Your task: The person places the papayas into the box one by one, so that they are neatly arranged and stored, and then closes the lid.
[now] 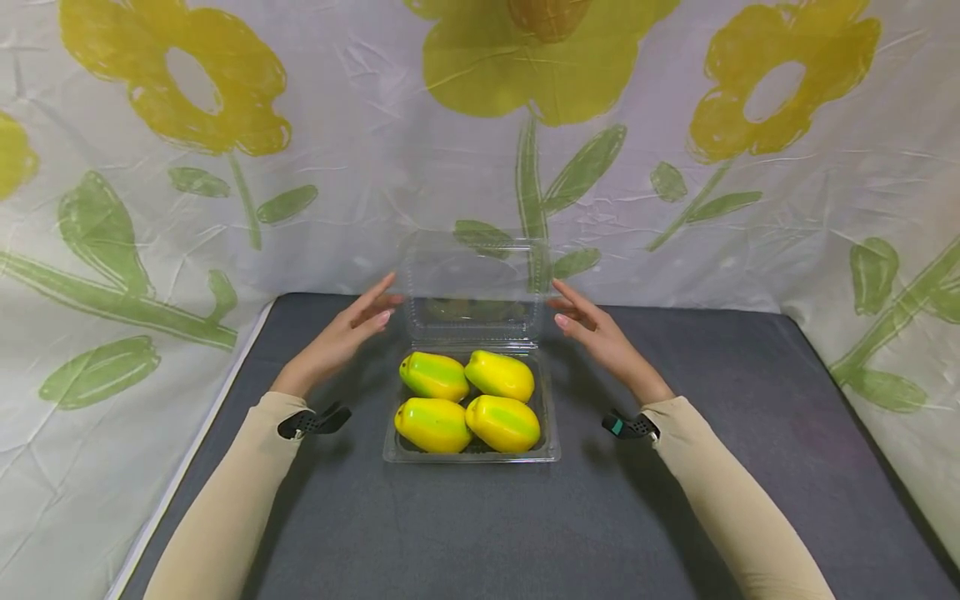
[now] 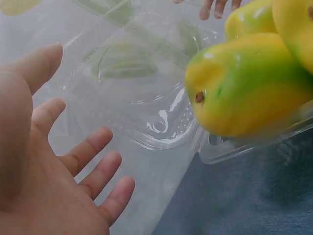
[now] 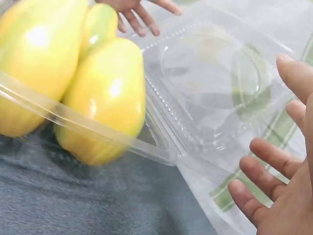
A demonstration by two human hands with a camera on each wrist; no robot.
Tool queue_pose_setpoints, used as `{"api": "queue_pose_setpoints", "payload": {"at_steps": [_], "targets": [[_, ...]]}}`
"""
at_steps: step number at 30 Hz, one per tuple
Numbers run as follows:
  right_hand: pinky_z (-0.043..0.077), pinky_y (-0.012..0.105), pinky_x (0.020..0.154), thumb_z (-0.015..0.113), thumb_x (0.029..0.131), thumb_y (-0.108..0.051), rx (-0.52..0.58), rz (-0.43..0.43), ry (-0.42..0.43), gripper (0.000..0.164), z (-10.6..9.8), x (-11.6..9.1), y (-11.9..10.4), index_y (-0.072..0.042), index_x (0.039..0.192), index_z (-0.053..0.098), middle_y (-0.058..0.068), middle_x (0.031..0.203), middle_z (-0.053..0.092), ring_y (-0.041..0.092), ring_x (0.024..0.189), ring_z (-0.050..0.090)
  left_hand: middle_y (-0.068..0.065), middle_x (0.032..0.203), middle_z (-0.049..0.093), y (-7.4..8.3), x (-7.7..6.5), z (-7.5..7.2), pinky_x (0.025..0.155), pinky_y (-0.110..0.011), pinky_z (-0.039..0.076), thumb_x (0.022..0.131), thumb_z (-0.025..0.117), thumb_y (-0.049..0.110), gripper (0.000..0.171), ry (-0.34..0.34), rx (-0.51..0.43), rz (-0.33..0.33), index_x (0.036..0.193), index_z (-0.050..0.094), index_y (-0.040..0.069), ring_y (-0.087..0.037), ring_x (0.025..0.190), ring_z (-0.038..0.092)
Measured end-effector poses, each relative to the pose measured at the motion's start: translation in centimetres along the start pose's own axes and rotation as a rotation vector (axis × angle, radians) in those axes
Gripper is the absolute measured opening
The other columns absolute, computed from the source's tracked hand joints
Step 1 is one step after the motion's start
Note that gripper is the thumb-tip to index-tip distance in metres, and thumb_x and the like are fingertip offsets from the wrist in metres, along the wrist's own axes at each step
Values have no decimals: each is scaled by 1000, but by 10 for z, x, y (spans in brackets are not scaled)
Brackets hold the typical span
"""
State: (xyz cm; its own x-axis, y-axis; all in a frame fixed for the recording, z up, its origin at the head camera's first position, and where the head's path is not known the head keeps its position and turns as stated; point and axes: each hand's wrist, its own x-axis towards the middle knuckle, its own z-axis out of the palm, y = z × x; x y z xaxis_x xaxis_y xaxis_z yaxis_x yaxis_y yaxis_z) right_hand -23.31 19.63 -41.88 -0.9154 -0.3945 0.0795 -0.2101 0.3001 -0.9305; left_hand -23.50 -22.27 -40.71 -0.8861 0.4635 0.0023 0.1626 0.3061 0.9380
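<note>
Several yellow-green papayas [image 1: 433,425] lie in two rows in a clear plastic clamshell box [image 1: 471,457]. Its transparent lid [image 1: 474,310] stands raised at the back. My left hand [image 1: 337,337] is held just left of the lid with fingers spread, touching nothing; the left wrist view shows its palm beside the lid and a papaya [image 2: 249,85] in the tray. To the lid's right, my right hand [image 1: 603,337] mirrors it, fingers apart and holding nothing. From the right wrist, the lid [image 3: 210,83] and papayas [image 3: 105,100] appear close to that hand's fingertips.
The box rests on a dark grey tabletop [image 1: 472,533]. Behind and along the sides hangs a white cloth [image 1: 360,167] printed with yellow flowers and green leaves; it rises close behind the lid. Each wrist wears a black strap [image 1: 318,420].
</note>
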Motion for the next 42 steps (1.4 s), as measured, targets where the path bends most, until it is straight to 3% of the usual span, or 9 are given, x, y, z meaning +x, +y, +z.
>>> {"api": "queue_pose_setpoints", "payload": {"at_steps": [12, 18, 24, 27, 30, 32, 37, 42], "targets": [[39, 63, 110, 46, 106, -22, 18, -39, -34, 56, 2, -24, -5, -32, 157, 26, 18, 155, 39, 44, 142, 38, -8, 162, 32, 8, -38, 9, 118, -64, 28, 106, 45, 27, 62, 21, 75, 45, 158, 14, 41, -36, 149, 29], [42, 55, 109, 43, 107, -25, -17, -58, -30, 49, 6, -35, -3, -34, 154, 32, 15, 153, 43, 41, 139, 43, -12, 162, 31, 3, -53, 14, 114, -64, 32, 108, 41, 25, 57, 17, 112, 73, 158, 18, 37, -35, 148, 32], [48, 48, 102, 36, 109, -24, -17, -61, -15, 43, 12, -41, 9, -22, 151, 43, 13, 149, 49, 42, 133, 47, -13, 160, 33, -14, -61, 17, 114, -52, 38, 110, 34, 26, 48, 1, 137, 68, 157, 27, 31, -8, 142, 39], [49, 52, 100, 33, 110, -25, -8, -57, -12, 43, 16, -42, 15, -11, 148, 46, 18, 147, 48, 42, 131, 49, -14, 159, 35, -20, -64, 20, 113, -45, 41, 110, 32, 25, 46, -1, 151, 66, 156, 31, 25, -17, 142, 41], [48, 58, 100, 31, 110, -28, -2, -36, -3, 46, 19, -44, 21, -3, 146, 47, 21, 145, 49, 43, 131, 50, -17, 158, 35, -25, -65, 23, 112, -53, 40, 110, 31, 20, 46, -6, 154, 66, 155, 32, 16, -38, 142, 37], [48, 60, 101, 30, 110, -30, 2, -13, -1, 49, 20, -45, 24, 0, 146, 46, 23, 145, 48, 44, 130, 50, -20, 158, 34, -28, -66, 25, 111, -61, 37, 110, 31, 19, 46, -3, 155, 40, 155, 32, 12, -45, 141, 35], [51, 54, 100, 31, 110, -32, 5, 28, 2, 51, 23, -49, 28, 0, 147, 45, 22, 147, 47, 32, 126, 52, -24, 160, 29, -34, -68, 27, 110, -67, 36, 110, 30, 23, 49, 7, 193, -23, 156, 28, 6, -50, 139, 38], [53, 41, 97, 31, 110, -33, -21, 15, -17, 48, 24, -52, 30, -8, 148, 46, 18, 145, 50, 16, 120, 55, -22, 158, 33, -37, -68, 30, 109, -56, 43, 110, 30, 25, 48, -4, 209, 1, 157, 28, 11, -45, 139, 41]]}}
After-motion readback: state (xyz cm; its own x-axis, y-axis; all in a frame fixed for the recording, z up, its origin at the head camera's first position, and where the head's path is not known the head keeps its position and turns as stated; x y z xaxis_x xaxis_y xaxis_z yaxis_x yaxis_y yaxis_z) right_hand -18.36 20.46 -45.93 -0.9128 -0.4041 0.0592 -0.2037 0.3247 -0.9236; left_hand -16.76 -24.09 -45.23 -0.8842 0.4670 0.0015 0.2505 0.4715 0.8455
